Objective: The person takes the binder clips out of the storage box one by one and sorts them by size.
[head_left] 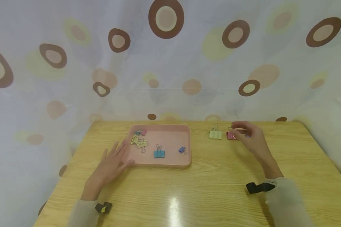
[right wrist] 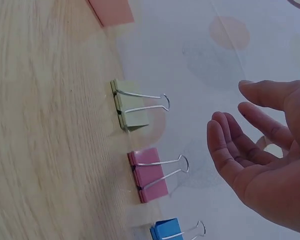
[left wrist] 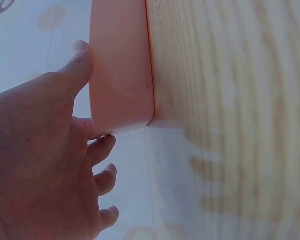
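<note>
Three binder clips stand in a row at upper right of the head view: green clip point(head_left: 215, 134), pink clip point(head_left: 231, 136), and a blue clip point(right wrist: 166, 232). The right hand point(head_left: 251, 138) hovers over the pink clip, fingers relaxed, grasping nothing. The left hand point(head_left: 111, 165) rests flat, released, against the pink tray point(head_left: 170, 162) at centre frame.

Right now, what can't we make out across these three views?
- Blue clip: right wrist view, cut off by the bottom edge; head view, hidden behind the right hand.
- Pink clip: head view, partly covered by the right hand's fingers.
- Tray contents: left wrist view shows only its outer wall.
- Cluster of small clips in the tray: head view, too small to count or tell apart.
- Left hand: left wrist view, fingertips curl out of sight under the tray corner.
</note>
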Demonstrator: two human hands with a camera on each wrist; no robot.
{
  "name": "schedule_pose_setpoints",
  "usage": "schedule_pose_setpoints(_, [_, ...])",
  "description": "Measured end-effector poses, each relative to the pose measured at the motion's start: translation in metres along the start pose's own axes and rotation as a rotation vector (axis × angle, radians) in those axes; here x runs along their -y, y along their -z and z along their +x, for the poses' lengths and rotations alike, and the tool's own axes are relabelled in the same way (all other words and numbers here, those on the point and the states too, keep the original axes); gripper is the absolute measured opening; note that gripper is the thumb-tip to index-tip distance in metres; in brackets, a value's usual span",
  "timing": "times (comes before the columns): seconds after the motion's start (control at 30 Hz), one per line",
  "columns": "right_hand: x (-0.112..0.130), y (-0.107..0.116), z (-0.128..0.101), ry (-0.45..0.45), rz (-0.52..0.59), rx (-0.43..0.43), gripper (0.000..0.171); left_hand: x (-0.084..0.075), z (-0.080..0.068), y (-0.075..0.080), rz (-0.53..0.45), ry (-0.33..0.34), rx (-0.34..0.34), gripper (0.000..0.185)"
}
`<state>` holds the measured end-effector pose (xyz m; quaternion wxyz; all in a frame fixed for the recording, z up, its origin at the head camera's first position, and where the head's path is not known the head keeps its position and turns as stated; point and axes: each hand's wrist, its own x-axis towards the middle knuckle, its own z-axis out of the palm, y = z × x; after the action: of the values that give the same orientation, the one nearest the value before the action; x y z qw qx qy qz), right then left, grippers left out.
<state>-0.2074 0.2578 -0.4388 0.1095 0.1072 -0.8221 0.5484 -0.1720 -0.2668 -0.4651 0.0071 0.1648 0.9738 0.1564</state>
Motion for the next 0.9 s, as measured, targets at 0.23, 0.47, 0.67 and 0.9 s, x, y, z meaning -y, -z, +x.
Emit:
schedule_pose_setpoints(0.23, [0.012,-0.029,-0.001,0.026,0.005,0.084,0.036,0.002,0.001,-0.001,0.003,0.001,0.002,0.08])
schedule_pose_setpoints(0.47, [0.02,-0.057,-0.004,0.072,0.055,0.158,0.033,0.002,0.001,-0.004,0.003,-0.003,0.003,0.081])
schedule_pose_setpoints(0.67, [0.025,-0.072,-0.007,0.047,0.119,0.203,0.037,0.0,0.002,-0.005,-0.001,-0.013,0.0,0.08])
schedule_pose_setpoints(0.9, [0.033,-0.093,-0.007,0.022,0.147,0.234,0.041,0.0,0.002,-0.002,-0.005,-0.006,0.004,0.079])
